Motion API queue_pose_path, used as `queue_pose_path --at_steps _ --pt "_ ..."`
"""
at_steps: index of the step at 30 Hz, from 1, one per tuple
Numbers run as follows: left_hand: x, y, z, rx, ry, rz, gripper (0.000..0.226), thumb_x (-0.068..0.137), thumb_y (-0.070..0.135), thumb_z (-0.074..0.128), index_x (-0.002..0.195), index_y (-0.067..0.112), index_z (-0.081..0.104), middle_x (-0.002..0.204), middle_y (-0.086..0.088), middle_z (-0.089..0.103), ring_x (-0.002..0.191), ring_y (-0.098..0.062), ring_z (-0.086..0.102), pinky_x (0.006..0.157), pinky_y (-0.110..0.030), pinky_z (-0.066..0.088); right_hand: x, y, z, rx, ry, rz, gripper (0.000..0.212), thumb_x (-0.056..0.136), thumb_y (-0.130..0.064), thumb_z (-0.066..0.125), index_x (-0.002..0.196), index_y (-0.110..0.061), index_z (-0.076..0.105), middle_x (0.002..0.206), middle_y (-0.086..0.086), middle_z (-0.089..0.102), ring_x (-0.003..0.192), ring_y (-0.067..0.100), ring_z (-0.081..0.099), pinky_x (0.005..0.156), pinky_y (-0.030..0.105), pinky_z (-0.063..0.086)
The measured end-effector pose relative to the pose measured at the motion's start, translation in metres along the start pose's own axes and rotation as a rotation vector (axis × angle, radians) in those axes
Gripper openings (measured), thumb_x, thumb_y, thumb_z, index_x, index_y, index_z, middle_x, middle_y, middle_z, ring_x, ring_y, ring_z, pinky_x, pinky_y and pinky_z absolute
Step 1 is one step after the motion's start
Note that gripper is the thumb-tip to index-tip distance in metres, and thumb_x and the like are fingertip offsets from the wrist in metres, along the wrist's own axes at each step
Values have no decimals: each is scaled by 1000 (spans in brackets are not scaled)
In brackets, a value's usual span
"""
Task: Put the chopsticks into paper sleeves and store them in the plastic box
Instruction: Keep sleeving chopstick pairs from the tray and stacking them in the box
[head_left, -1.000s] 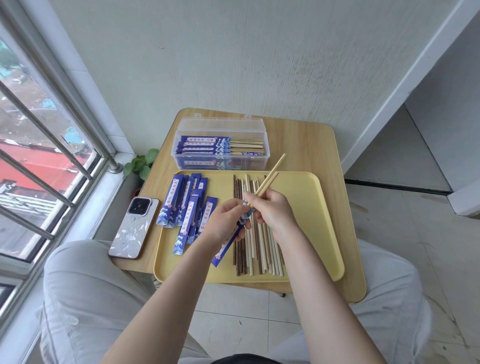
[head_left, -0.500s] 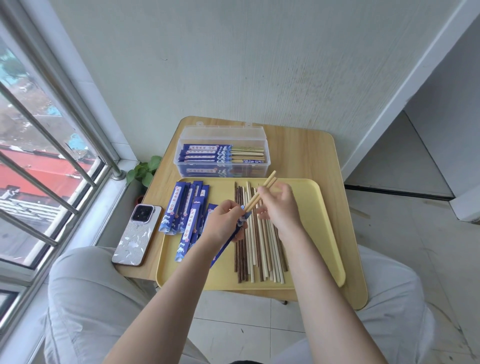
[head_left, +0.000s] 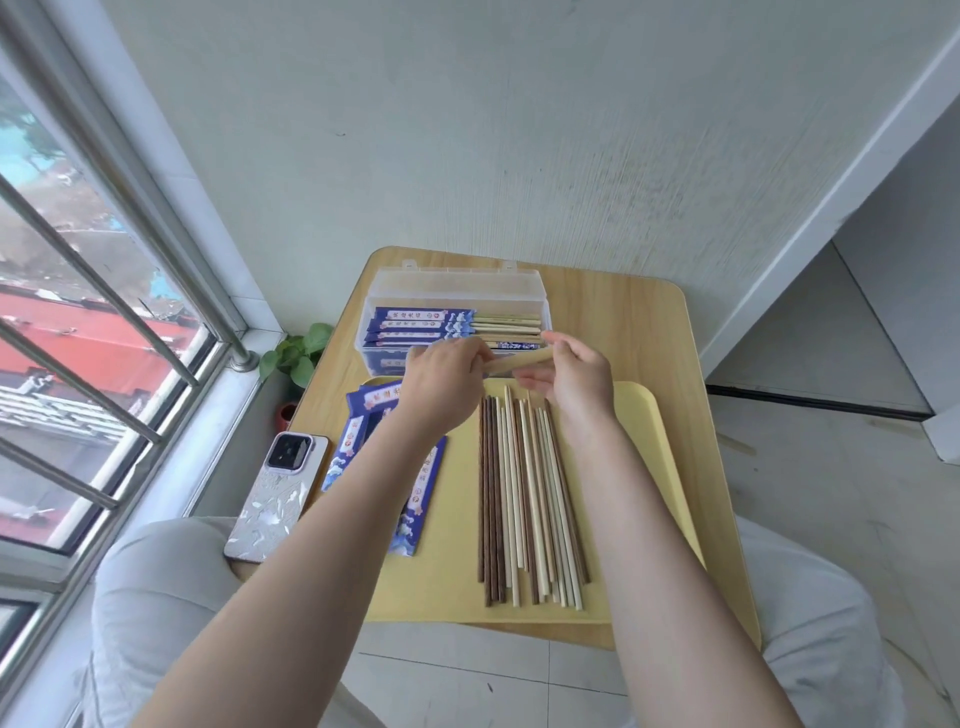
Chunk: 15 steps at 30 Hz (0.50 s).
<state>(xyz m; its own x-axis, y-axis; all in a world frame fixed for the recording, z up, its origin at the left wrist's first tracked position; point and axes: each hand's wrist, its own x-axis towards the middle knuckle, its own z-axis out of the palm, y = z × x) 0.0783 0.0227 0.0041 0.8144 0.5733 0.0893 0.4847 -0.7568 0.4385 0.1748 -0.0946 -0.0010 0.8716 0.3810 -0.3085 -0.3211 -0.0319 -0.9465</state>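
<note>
Both hands hold one sleeved pair of light chopsticks (head_left: 519, 361) level, just in front of the clear plastic box (head_left: 452, 283). My left hand (head_left: 447, 382) grips the sleeve end, which is hidden inside the hand. My right hand (head_left: 574, 376) pinches the bare wooden end. Inside the box lie several sleeved pairs (head_left: 431, 325). Loose dark and light chopsticks (head_left: 524, 493) lie in a row on the yellow tray (head_left: 660, 467). Blue paper sleeves (head_left: 423, 493) lie on the tray's left part, partly under my left forearm.
A phone (head_left: 278, 496) lies on the wooden table (head_left: 623, 332) left of the tray. A small green plant (head_left: 296, 353) sits by the window with metal bars on the left. A wall stands close behind the table.
Both hands have carried the sleeved pair away from me, from over the tray's middle to the box's front edge, and turned it from slanted to level.
</note>
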Motion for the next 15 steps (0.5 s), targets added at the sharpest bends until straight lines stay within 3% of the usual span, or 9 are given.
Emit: queue_pose_path --at_steps 4,8,12,15 --pt "17 -10 9 50 101 91 32 103 16 36 126 19 59 117 1 65 114 -23 54 105 -39 26 14 -4 11 159 -22 14 25 108 -8 36 109 -3 61 87 11 67 70 31 71 76 40 62" --pt "31 -22 14 51 222 103 38 104 21 37 139 14 51 140 -4 53 137 -24 41 123 -48 13 39 -7 14 209 134 -19 24 108 -9 37 109 -3 59 99 14 64 73 29 73 70 35 62" --pt "35 -36 22 84 37 -25 51 107 35 30 155 17 29 164 -5 24 154 -24 9 124 -46 1 60 -8 22 187 188 -5 24 108 -10 35 112 -3 58 100 14 64 74 26 74 69 32 62" --pt "36 -45 32 121 -82 -103 60 106 44 24 160 21 14 168 -3 8 155 -24 -2 124 -48 -2 69 -3 32 99 140 18 26 107 -11 38 120 -4 59 109 12 65 78 26 75 69 30 62"
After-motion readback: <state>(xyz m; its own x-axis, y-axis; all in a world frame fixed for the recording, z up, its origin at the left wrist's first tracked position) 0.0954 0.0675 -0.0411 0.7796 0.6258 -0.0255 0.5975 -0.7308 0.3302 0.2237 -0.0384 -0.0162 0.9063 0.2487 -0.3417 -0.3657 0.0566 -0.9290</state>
